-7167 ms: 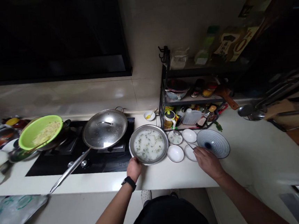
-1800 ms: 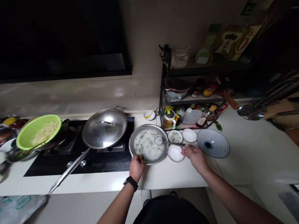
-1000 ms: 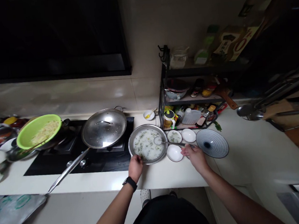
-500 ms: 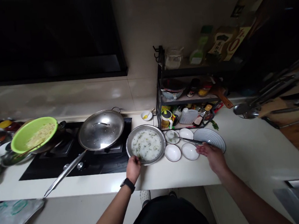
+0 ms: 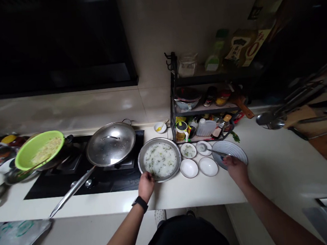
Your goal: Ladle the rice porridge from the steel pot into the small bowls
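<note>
My left hand (image 5: 146,187) grips the rim of a round steel basin (image 5: 151,150) full of white rice porridge with green flecks. My right hand (image 5: 237,170) rests above a blue-and-white patterned plate (image 5: 234,148) and holds the long handle of a metal spoon (image 5: 202,147). The spoon's bowl lies in a small white bowl (image 5: 203,148) holding a little porridge. Beside it stands a similar bowl with porridge (image 5: 188,150). Two more white bowls (image 5: 189,168) (image 5: 208,166) sit nearer me and look bare inside.
Left of the basin, a steel-lidded pan (image 5: 111,144) with a long handle sits on a black hob (image 5: 114,184). A green colander of noodles (image 5: 39,149) sits further left. Behind the bowls stands a black metal rack (image 5: 175,98) of bottles and jars.
The spoon has left the basin and now lies in the small white bowl at the back right. My right hand has moved right, over the patterned plate. My left hand stays on the rim.
</note>
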### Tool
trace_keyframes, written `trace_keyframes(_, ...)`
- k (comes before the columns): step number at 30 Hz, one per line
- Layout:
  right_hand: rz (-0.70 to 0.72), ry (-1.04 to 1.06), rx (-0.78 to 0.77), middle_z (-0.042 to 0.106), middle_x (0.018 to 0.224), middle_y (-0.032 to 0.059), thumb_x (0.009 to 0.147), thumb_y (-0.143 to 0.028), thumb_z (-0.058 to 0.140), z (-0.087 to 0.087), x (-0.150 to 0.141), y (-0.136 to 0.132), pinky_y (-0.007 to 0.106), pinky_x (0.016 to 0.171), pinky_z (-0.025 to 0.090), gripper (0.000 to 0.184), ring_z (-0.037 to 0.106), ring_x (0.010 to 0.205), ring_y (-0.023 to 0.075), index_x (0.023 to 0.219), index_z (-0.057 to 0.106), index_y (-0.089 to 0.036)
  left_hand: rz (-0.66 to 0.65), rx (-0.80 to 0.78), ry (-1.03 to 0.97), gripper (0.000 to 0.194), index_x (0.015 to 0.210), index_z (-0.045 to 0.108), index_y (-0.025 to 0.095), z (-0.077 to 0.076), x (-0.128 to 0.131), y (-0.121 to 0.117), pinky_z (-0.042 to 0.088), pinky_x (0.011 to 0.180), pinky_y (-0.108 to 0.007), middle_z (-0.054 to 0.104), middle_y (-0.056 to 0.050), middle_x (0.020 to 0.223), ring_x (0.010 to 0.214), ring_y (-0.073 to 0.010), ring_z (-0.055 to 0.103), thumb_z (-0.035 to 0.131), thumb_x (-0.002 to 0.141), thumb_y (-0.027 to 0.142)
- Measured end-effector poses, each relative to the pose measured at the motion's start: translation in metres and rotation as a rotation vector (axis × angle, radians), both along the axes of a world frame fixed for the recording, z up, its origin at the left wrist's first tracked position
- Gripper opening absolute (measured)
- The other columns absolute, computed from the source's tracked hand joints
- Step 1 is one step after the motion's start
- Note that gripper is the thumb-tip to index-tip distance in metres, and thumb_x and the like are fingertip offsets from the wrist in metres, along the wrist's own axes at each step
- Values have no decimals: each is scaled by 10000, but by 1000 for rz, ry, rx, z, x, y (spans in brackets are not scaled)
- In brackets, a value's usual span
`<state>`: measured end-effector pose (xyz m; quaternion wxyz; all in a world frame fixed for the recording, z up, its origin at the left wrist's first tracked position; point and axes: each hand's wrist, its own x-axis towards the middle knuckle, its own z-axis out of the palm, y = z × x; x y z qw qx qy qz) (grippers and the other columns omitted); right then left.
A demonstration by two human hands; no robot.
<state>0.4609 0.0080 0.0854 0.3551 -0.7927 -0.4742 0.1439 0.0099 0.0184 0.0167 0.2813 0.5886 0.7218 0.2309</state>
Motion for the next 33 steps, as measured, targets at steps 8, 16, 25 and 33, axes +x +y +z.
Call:
trace_keyframes(8,500,-687,113,765,1001,135,987,-286,431,5,-16,-19,336,817,526,329,697,886,240,979,739,-171,-5,20,-23,176,766,529,192,-5,-1,1,417,716,-249,603,-21,778,774,-179,599,557,754,18)
trace_keyframes(16,500,-669,231,761,1078,136,992,-278,473,20,-31,-27,375,912,546,294,704,983,257,1059,737,-169,-18,-8,-17,187,769,508,196,-2,0,1,417,723,-249,603,-22,786,774,-175,593,550,773,14)
trace_keyframes(25,531,-165,198,765,992,116,1020,-349,407,20,-128,5,356,871,560,342,711,965,247,976,711,-200,-21,-5,-32,184,774,514,194,1,1,1,418,728,-253,603,-37,808,771,-172,584,548,783,13)
trace_keyframes(33,591,-88,40,754,898,129,991,-391,365,-1,-164,13,373,836,546,404,706,892,262,853,695,-204,-26,-3,-25,187,784,519,199,1,-1,0,416,741,-259,608,-36,811,790,-178,584,560,775,17)
